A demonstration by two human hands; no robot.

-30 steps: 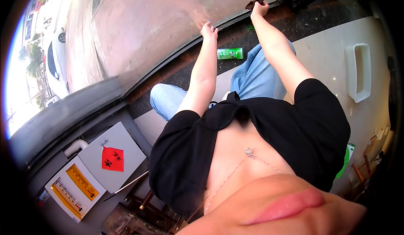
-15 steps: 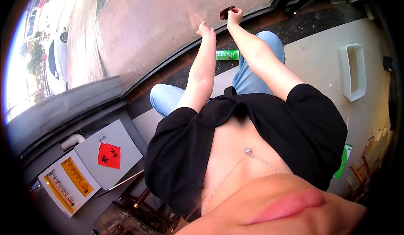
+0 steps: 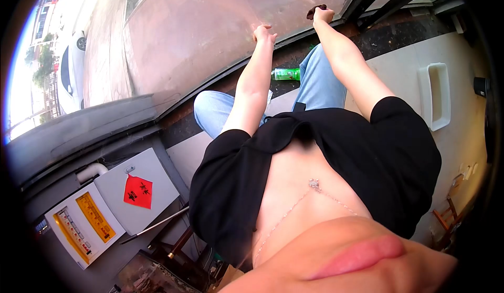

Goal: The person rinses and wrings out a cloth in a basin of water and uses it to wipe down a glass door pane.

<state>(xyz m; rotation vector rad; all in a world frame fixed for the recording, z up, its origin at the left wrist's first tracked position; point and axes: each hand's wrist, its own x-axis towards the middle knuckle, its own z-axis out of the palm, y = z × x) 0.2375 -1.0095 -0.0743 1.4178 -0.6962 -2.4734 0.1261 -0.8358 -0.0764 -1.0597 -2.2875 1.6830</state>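
My right hand (image 3: 325,15) is closed on a crumpled dark brown cloth (image 3: 316,12), held up against a large glass pane (image 3: 199,36). To its left, my left hand (image 3: 264,33) is raised close to the same pane, its fingers partly bent and apart, with nothing in them. Whether the left fingertips touch the glass I cannot tell. Below the hands, a green bottle with a clear end (image 3: 287,74) lies on the dark stone strip by the frame, beside my bent knee.
A white rectangular tub (image 3: 438,96) stands on the pale floor at right. Dark door frame bars (image 3: 388,2) rise at upper right. At lower left is a grey box (image 3: 163,172) with a red paper sign (image 3: 138,191). A white car (image 3: 72,72) is outside.
My right hand has moved to the right along the glass with the brown cloth. My left hand has shifted slightly right, its fingers now more bent. The view has turned a little.
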